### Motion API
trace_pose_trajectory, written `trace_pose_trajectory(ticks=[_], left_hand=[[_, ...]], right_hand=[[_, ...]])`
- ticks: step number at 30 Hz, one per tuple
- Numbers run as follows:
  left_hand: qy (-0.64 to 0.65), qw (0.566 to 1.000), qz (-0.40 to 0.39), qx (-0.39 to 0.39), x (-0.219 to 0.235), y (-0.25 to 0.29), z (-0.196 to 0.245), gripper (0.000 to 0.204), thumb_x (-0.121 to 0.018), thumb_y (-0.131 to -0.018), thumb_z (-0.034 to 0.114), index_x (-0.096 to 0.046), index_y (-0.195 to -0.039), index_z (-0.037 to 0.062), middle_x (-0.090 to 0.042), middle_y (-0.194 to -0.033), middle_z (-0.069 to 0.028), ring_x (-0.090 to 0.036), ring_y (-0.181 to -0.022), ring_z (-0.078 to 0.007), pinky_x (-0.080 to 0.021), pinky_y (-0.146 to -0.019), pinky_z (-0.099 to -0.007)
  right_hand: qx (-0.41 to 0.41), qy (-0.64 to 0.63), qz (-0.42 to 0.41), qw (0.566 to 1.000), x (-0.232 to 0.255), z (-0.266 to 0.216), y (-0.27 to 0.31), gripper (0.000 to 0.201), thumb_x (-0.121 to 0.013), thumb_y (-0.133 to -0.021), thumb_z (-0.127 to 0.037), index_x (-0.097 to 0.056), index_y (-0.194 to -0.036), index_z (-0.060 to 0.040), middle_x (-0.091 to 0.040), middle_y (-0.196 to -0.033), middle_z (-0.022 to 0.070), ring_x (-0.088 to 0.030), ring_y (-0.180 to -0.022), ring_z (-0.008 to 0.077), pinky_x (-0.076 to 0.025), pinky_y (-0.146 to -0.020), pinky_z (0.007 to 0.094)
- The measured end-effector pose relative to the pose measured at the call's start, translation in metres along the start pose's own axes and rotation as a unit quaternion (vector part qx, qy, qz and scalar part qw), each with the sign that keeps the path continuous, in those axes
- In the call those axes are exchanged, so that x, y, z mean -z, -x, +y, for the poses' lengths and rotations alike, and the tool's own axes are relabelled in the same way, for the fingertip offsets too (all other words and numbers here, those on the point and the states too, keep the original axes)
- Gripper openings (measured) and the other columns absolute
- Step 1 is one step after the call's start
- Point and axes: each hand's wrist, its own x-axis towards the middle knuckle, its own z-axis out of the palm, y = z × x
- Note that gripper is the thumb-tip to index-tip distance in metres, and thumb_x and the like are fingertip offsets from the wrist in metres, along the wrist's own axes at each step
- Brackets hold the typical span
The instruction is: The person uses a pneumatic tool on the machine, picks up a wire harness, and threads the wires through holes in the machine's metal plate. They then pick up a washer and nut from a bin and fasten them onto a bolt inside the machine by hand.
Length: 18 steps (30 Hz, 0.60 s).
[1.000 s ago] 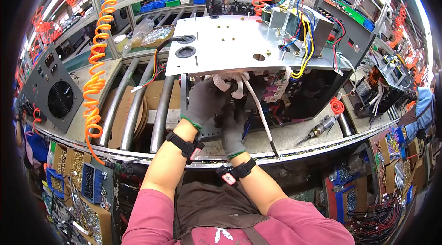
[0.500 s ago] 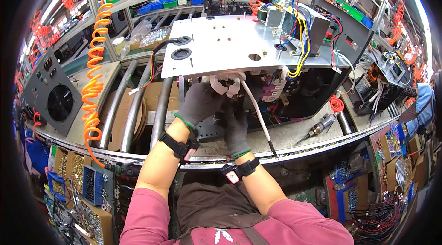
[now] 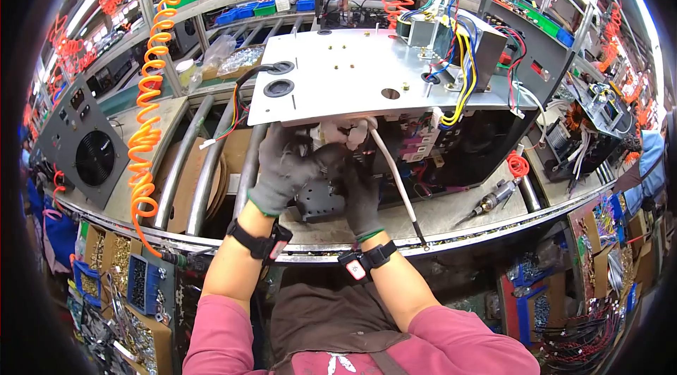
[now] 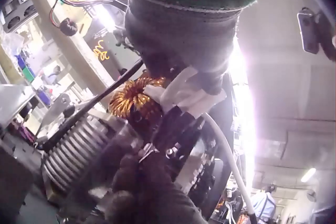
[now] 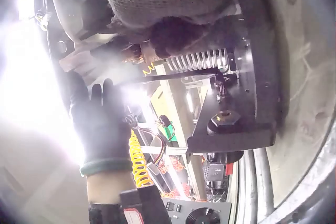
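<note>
A machine chassis with a bare metal top plate lies on the roller bench. Both gloved hands work under the plate's front edge. My left hand reaches in with fairly straight fingers. Their tips touch a white taped wire bundle. Just right of it, my right hand curls its fingertips round a small shiny metal piece. A white cable runs from the bundle down to the bench edge. A copper coil and a finned heat sink sit close inside.
A transformer with coloured wires stands on the plate's far right. An air screwdriver lies on the bench to the right. An orange coiled hose hangs at the left beside a fan panel. Bins of screws line the near edge.
My left hand has slid left and down from the white bundle's top toward the chassis's left side. The right hand has stayed in place under the bundle.
</note>
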Motion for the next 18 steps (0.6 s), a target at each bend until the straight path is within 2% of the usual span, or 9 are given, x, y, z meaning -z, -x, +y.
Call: trace_pose_trajectory(ticks=[2,4,5,6,8,12,15,16,18], left_hand=[[-0.079,0.996,-0.036,0.004,0.005,-0.007,-0.004,0.046,-0.076,-0.074,0.005,-0.053,-0.114,0.001,-0.065,-0.09,-0.0072,-0.064,-0.083,-0.0155,-0.051,-0.068,-0.025],[0.111,0.979,-0.138,0.097,0.001,-0.02,-0.004,0.042,-0.075,-0.076,0.005,-0.055,-0.113,0.0,-0.066,-0.094,-0.0071,-0.064,-0.081,-0.0141,-0.051,-0.067,-0.0242],[0.004,0.988,-0.138,0.063,0.001,-0.021,-0.004,0.036,-0.074,-0.077,0.005,-0.059,-0.109,0.0003,-0.067,-0.097,-0.0065,-0.064,-0.081,-0.0123,-0.051,-0.067,-0.0239],[0.004,0.989,-0.137,0.063,-0.001,-0.023,-0.006,0.036,-0.074,-0.077,0.005,-0.059,-0.109,0.0003,-0.067,-0.097,-0.0065,-0.064,-0.081,-0.0123,-0.051,-0.067,-0.0239],[0.09,0.99,-0.113,-0.004,-0.005,-0.024,-0.011,0.035,-0.073,-0.077,0.004,-0.059,-0.109,0.0007,-0.066,-0.099,-0.0055,-0.064,-0.081,-0.0111,-0.051,-0.067,-0.0238],[0.188,0.98,-0.057,0.033,-0.013,-0.023,-0.022,0.035,-0.071,-0.079,0.004,-0.058,-0.111,0.0007,-0.065,-0.099,-0.0056,-0.064,-0.082,-0.012,-0.051,-0.068,-0.0245],[0.05,0.998,-0.042,-0.002,-0.021,-0.024,-0.012,0.028,-0.074,-0.075,0.008,-0.064,-0.101,0.0041,-0.067,-0.091,-0.0072,-0.066,-0.079,-0.0181,-0.052,-0.062,-0.0289],[-0.01,0.998,-0.023,-0.055,-0.026,-0.024,-0.015,0.029,-0.074,-0.076,0.01,-0.063,-0.102,0.0041,-0.066,-0.091,-0.0097,-0.066,-0.078,-0.0228,-0.052,-0.061,-0.0312],[-0.072,0.992,-0.003,-0.106,-0.036,-0.021,-0.022,0.031,-0.073,-0.076,0.012,-0.062,-0.103,0.0041,-0.065,-0.09,-0.0122,-0.066,-0.077,-0.0275,-0.051,-0.06,-0.0335]], right_hand=[[0.015,-0.016,-0.001,1.0,-0.004,-0.002,-0.003,0.035,-0.058,-0.092,-0.033,-0.058,-0.115,-0.0072,-0.058,-0.09,-0.0009,-0.055,-0.068,0.0072,-0.045,-0.056,0.0213],[0.014,-0.028,-0.008,0.999,-0.005,0.0,-0.005,0.035,-0.057,-0.093,-0.034,-0.057,-0.116,-0.0075,-0.059,-0.089,-0.0008,-0.055,-0.07,0.0069,-0.046,-0.06,0.0215],[0.024,-0.031,0.009,0.999,-0.005,0.002,-0.007,0.034,-0.058,-0.092,-0.032,-0.061,-0.115,-0.0072,-0.061,-0.089,-0.001,-0.055,-0.071,0.0056,-0.044,-0.058,0.0206],[0.034,-0.034,0.026,0.999,-0.008,0.0,-0.008,0.033,-0.06,-0.091,-0.031,-0.064,-0.113,-0.007,-0.064,-0.089,-0.0013,-0.054,-0.071,0.0043,-0.042,-0.056,0.0197],[0.041,-0.029,0.044,0.998,-0.015,-0.006,-0.007,0.032,-0.06,-0.091,-0.031,-0.065,-0.112,-0.0063,-0.064,-0.088,-0.0011,-0.054,-0.071,0.0042,-0.042,-0.057,0.0194],[0.087,-0.02,0.076,0.993,-0.018,-0.005,-0.008,0.032,-0.062,-0.09,-0.03,-0.066,-0.109,-0.0049,-0.065,-0.09,-0.0001,-0.055,-0.071,0.0046,-0.043,-0.059,0.019],[0.092,-0.011,0.065,0.994,-0.018,-0.005,-0.008,0.033,-0.062,-0.09,-0.029,-0.064,-0.113,-0.0055,-0.066,-0.095,0.0002,-0.057,-0.076,0.0049,-0.045,-0.061,0.0194],[0.09,-0.011,0.065,0.994,-0.015,-0.003,-0.008,0.033,-0.062,-0.09,-0.029,-0.064,-0.113,-0.0055,-0.066,-0.095,0.0002,-0.057,-0.076,0.0049,-0.045,-0.061,0.0194],[0.029,-0.009,0.024,0.999,-0.006,0.004,-0.009,0.051,-0.052,-0.096,-0.029,-0.04,-0.138,-0.0036,-0.053,-0.124,0.0039,-0.055,-0.102,0.0106,-0.045,-0.081,0.0232]])
